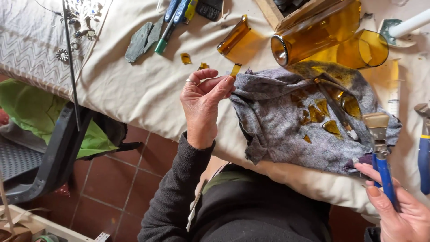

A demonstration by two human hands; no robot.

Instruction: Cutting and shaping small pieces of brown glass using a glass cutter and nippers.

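Head view: left hand (202, 105) pinches a thin amber glass strip (235, 70); right hand (398, 210) grips blue-handled metal pliers (380, 148)

Pinched in the left hand (202, 99) is a glossy amber glass sliver (235, 69), beside it lies a matt, fuzzy grey cloth (286, 130) strewn with shiny amber shards (332, 127), while the right hand (401, 210) grips blue plastic-handled pliers (380, 152) with dull, worn metal jaws.

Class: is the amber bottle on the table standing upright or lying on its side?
On its side: the amber bottle lies along the cloth-covered table, neck opening facing left.
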